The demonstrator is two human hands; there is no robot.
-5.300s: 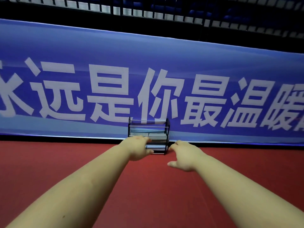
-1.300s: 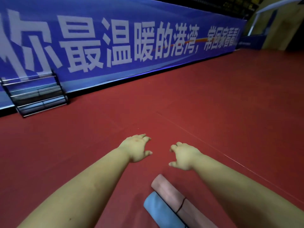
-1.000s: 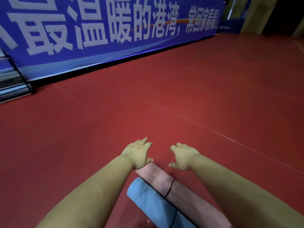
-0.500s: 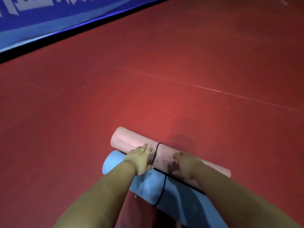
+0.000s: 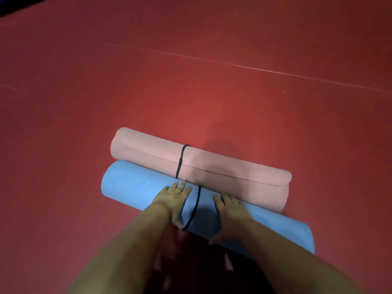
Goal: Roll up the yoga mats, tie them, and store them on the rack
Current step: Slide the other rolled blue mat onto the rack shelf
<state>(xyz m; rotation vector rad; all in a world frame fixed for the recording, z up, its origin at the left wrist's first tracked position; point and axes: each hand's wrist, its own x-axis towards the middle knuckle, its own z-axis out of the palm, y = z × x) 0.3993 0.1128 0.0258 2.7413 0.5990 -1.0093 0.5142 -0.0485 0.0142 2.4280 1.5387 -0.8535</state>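
Two rolled yoga mats lie side by side on the red floor. The pink mat [image 5: 233, 179] is the farther one, with a black band [image 5: 180, 162] around its middle. Touching it on the near side is the blue mat [image 5: 131, 187], tied with its own black band [image 5: 194, 209]. My left hand [image 5: 172, 198] lies on top of the blue mat just left of that band, fingers straight and pointing at the pink mat. My right hand [image 5: 230, 209] rests flat on the blue mat just right of the band. The rack is out of view.
Red sports floor [image 5: 191, 81] surrounds the mats on all sides. A thin pale line [image 5: 254, 70] crosses the floor beyond the pink mat. A sliver of the blue banner's foot [image 5: 4, 5] shows in the top left corner.
My view has swung from the rack and banner down to the mats. Both hands came down, passing over the pink mat, and now rest on the blue one beside its band.
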